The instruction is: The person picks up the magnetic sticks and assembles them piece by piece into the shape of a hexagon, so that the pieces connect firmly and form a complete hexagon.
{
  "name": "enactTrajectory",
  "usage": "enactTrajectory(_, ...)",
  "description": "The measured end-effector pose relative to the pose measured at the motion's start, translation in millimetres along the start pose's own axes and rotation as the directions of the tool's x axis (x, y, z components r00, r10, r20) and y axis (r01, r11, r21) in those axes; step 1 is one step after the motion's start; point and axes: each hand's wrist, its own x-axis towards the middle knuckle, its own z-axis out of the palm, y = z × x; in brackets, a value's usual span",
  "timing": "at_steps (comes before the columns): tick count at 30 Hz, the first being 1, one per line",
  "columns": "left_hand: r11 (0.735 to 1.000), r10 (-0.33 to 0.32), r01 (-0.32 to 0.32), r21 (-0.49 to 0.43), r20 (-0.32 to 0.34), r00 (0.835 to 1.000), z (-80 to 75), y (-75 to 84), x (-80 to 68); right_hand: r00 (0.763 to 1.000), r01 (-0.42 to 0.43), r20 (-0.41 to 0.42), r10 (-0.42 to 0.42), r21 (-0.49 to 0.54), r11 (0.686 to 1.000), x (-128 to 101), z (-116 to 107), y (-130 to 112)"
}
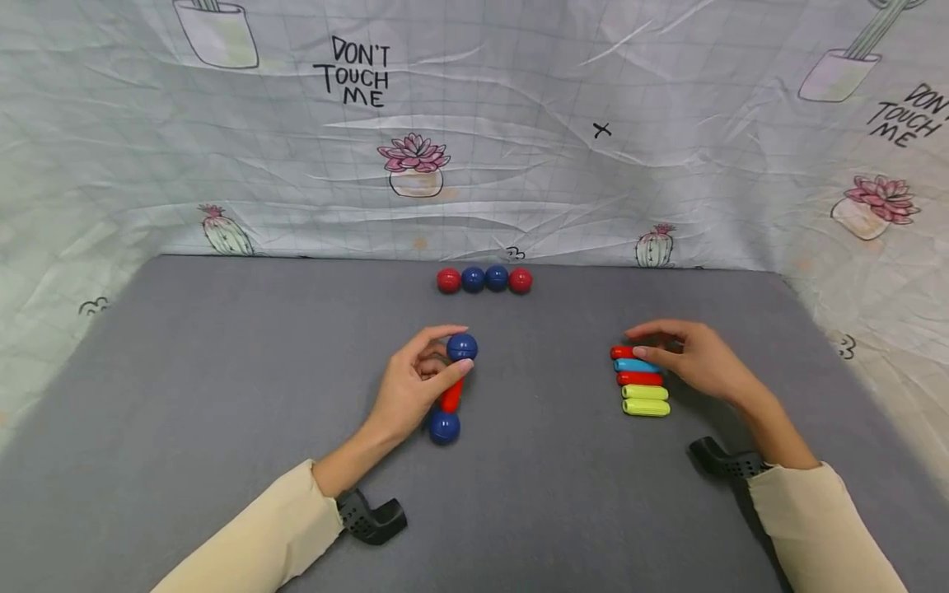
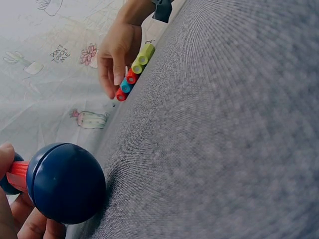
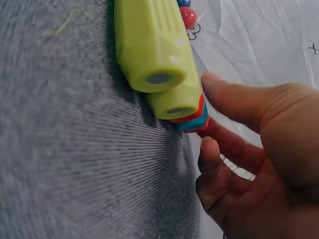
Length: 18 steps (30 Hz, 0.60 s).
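My left hand (image 1: 408,383) grips a short piece made of a red rod (image 1: 452,397) with a blue ball at each end. Its thumb lies across the joint near the upper blue ball (image 1: 462,347), while the index finger reaches over that ball's far side. The lower blue ball (image 2: 67,183) looms large in the left wrist view. At the right, my right hand (image 1: 697,358) reaches over the far end of a row of rods, thumb and index finger parted around the farthest red rod (image 1: 623,352), which lies in line with the others.
Beside that red rod lie a light blue rod (image 1: 636,366), another red rod (image 1: 640,379) and two yellow-green rods (image 1: 645,407). Two red and two blue balls (image 1: 473,280) line the back of the grey table (image 1: 259,371). A printed cloth (image 1: 519,165) hangs behind.
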Motion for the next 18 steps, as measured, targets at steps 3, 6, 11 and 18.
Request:
enactTrajectory(3,0.999,-0.004,0.004,0.035,-0.014,1.000,1.6,3.9,-0.2,1.000,-0.015,0.011,0.015,0.007,1.000,0,-1,1)
enactTrajectory(6,0.999,-0.014,0.015,0.041,-0.007,1.000,2.9,16.2,-1.4,0.999,-0.026,0.021,0.026,0.015,1.000,1,-1,2)
enactTrajectory(11,0.999,-0.012,0.012,0.053,-0.007,1.000,5.2,30.3,-2.6,0.999,-0.026,0.024,0.026,0.012,1.000,2,-1,5)
enactTrajectory(18,0.999,-0.002,0.002,0.035,-0.012,1.000,0.2,5.8,-0.4,1.000,-0.007,0.010,0.007,0.023,1.000,3,2,7)
